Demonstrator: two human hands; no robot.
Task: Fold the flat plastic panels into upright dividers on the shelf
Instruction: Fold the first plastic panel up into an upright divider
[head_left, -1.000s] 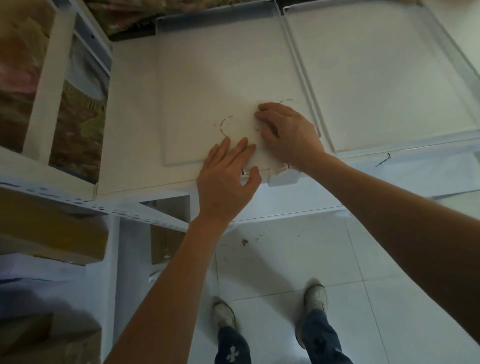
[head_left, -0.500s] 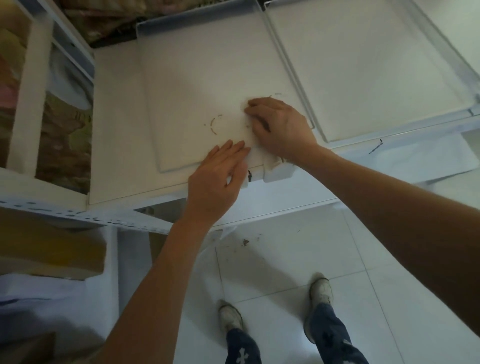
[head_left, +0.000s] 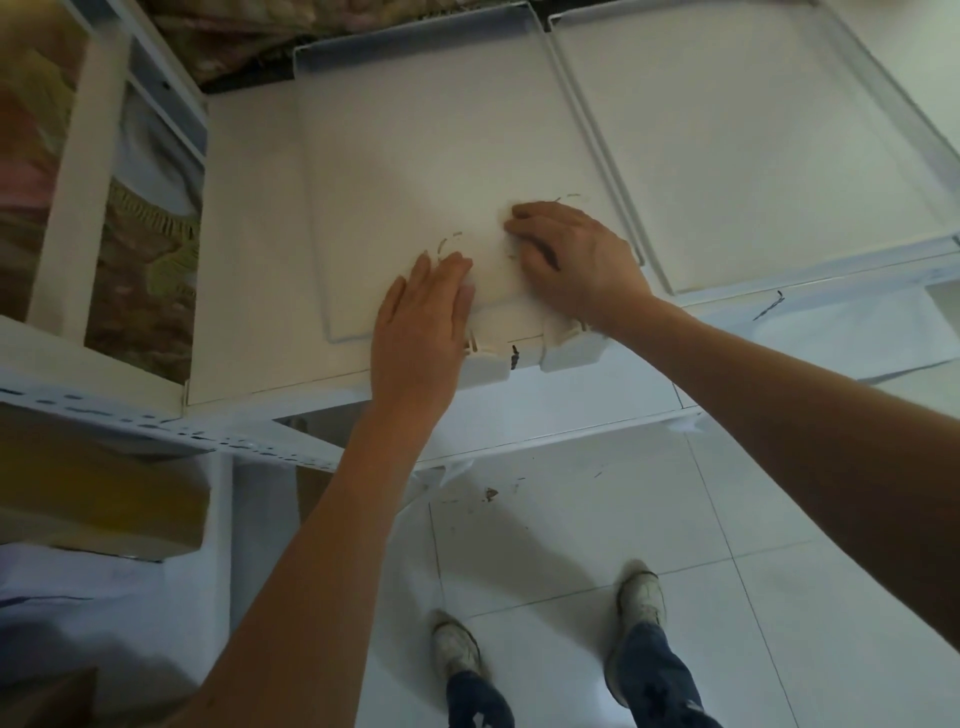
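Shoes, pale and scuffed, stand on the white tiled floor at the bottom of the view, with a few dark crumbs on the tiles just short of the rack. Both bare forearms reach up and forward over the front rail to the white shelf.

The left hand lies flat, fingers straight and close together, palm down across the near edge of the left plastic panel; its fingertips touch the panel beside a faint dashed arc. Just right of its wrist, two white tab pieces hang over the shelf's front edge, joined to the panel's near side.

The right hand sits a little farther in and to the right, on the same panel. Its fingers are bent with the knuckles raised and the tips set down on the surface. The thumb is hidden under the palm, so I cannot tell whether this hand pinches anything or only presses.

That panel lies flat on the shelf, with a low raised lip along its far end. A second panel lies flat beside it to the right, the long edges nearly touching.

Farther left, a white upright post stands in front of patterned fabric, and a lower shelf holds what looks like a cardboard box.
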